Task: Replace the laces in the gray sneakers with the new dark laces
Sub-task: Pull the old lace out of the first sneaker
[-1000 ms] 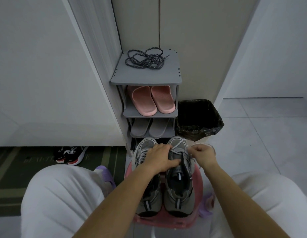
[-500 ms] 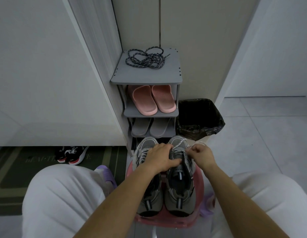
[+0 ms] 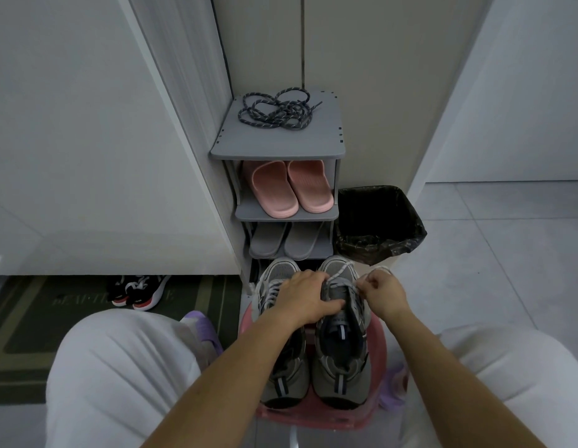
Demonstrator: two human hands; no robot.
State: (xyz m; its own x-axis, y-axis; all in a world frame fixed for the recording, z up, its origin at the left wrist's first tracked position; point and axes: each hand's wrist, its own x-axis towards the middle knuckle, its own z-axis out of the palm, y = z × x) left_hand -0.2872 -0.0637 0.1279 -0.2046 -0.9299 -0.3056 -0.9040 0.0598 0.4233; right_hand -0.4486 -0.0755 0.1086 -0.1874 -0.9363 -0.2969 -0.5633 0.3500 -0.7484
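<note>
Two gray sneakers stand side by side on a pink stool (image 3: 313,415) between my knees, toes pointing away. My left hand (image 3: 308,297) lies across the left sneaker (image 3: 283,376) and presses on the tongue of the right sneaker (image 3: 341,360). My right hand (image 3: 383,294) pinches the right sneaker's pale old lace (image 3: 341,275), which runs from the eyelets to my fingers with a loop over the hand. The dark new laces (image 3: 276,111) lie in a tangled pile on top of the gray shoe rack (image 3: 278,142).
The rack holds pink slippers (image 3: 291,187) and gray slippers (image 3: 286,240) on lower shelves. A bin with a black bag (image 3: 378,221) stands to its right. Black and red shoes (image 3: 137,291) sit on a dark mat (image 3: 38,318) at left. Tiled floor lies to the right.
My right hand has shifted slightly left and nearer, drawing the pale lace across the right sneaker. My left hand stays on the sneakers.
</note>
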